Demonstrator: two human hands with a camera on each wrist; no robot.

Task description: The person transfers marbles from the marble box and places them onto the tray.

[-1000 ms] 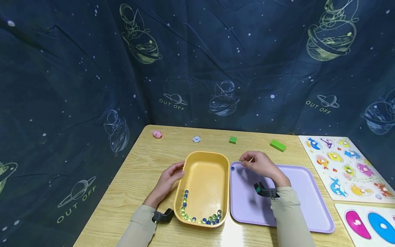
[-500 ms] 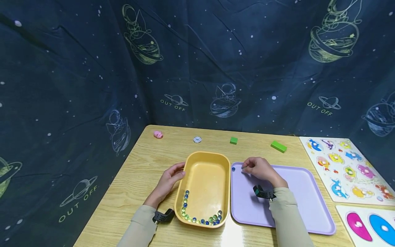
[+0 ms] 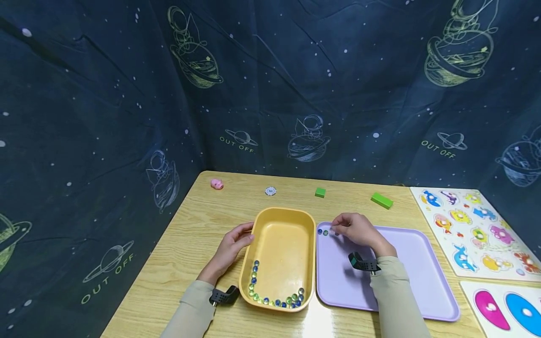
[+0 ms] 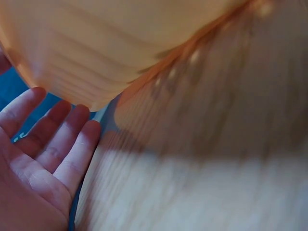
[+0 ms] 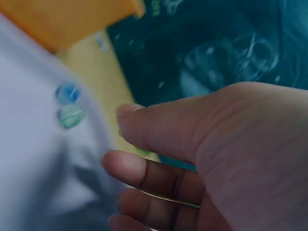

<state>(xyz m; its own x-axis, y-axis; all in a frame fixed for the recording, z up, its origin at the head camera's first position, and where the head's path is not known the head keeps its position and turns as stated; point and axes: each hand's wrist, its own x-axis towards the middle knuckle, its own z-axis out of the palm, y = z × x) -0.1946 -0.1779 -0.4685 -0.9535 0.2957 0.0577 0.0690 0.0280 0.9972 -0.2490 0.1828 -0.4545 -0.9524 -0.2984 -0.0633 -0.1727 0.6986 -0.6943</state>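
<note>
My left hand (image 3: pixel 231 244) rests against the left side of a yellow bin (image 3: pixel 281 253), its thumb at the rim. In the left wrist view its fingers (image 4: pixel 77 149) are loosely extended, tips against the outer wall. Several blue and yellow-green marbles (image 3: pixel 251 287) line the bin's near end and lower left side. My right hand (image 3: pixel 355 229) is over the far left part of a lilac tray (image 3: pixel 405 263). Its thumb and index finger stand apart with nothing visible between them. Beside it, a blue marble (image 5: pixel 67 93) and a green marble (image 5: pixel 71 116) lie along the tray's far edge.
Behind the bin and tray are a pink pig figure (image 3: pixel 217 184), a white chip (image 3: pixel 270 191), a green square block (image 3: pixel 320 193) and a long green block (image 3: pixel 382 201). Puzzle boards (image 3: pixel 473 230) lie at the right. A dark curtain (image 3: pixel 262 84) hangs behind the table.
My right hand has come down to the tray and let go of the green marble, now visible beside the blue one. The left hand and the bin stay in place.
</note>
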